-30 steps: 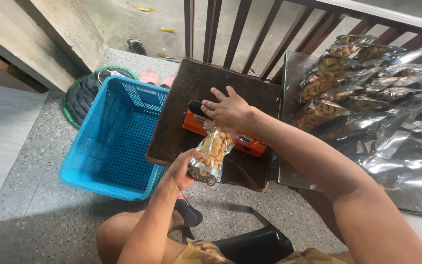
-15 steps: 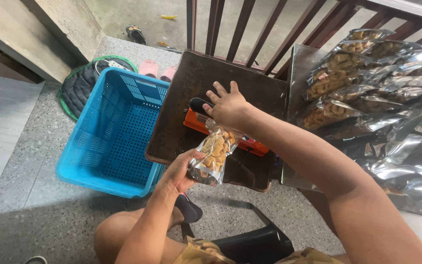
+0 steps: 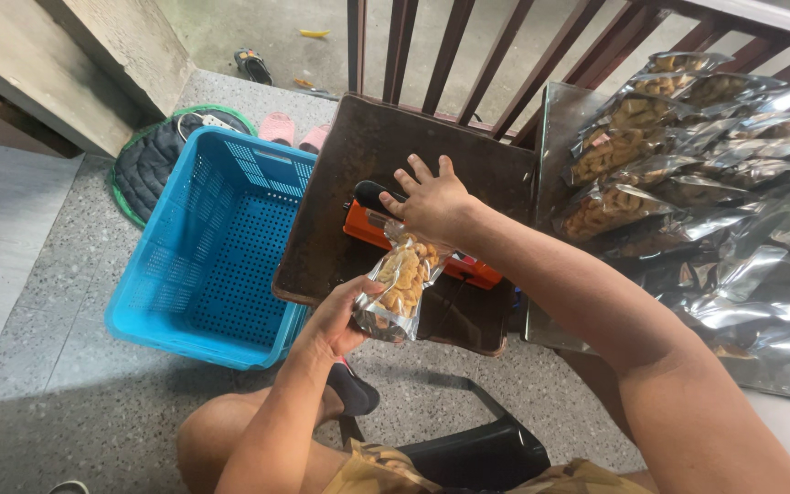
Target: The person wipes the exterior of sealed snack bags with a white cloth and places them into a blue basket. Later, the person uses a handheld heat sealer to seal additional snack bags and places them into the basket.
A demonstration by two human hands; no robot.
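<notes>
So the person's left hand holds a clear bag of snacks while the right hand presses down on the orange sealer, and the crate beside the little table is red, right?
Not quite: the crate is blue, not red, as the head view shows. The rest holds: the left hand holds the clear bag of snacks, and the right hand presses on the orange sealer on the little dark table.

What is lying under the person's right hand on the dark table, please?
An orange sealer lies under the right hand, with the snack bag's top in it. The sealing bar is hidden.

Tight room around the counter

We find open counter (image 3: pixel 368 155) left of the sealer (image 3: pixel 377 224); stacked pouches (image 3: pixel 678 155) wall off our right.
</notes>
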